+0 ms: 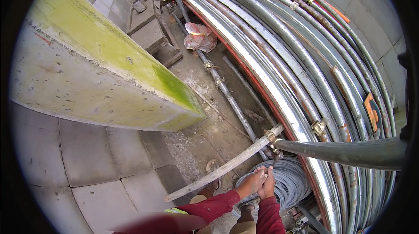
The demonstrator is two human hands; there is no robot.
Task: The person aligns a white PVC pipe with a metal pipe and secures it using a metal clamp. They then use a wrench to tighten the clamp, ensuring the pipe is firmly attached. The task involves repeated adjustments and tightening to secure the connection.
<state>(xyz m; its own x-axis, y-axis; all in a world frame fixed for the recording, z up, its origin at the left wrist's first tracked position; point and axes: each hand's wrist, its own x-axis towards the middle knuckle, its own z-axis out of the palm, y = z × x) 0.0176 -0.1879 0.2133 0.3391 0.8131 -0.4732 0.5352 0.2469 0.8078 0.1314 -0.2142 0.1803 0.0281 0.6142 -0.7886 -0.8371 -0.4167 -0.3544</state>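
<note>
Beside the stacked pipes (293,66): 1 left hand (250,184) and 1 right hand (267,185), clenched together around the lower end of 1 dark wrench (276,159), presumably doubled up for leverage. Wrench: upper end at 1 metal clamp (270,136), beyond the wire coil (293,182). Clamp: around 1 pale pole (218,171) near its far end, beside 1 grey pipe (345,152), apparently to bind the 2.

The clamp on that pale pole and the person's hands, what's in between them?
A slim dark tool, maybe a spanner, shows in the head view. It runs from the right hand up toward the scaffold clamp.
</note>
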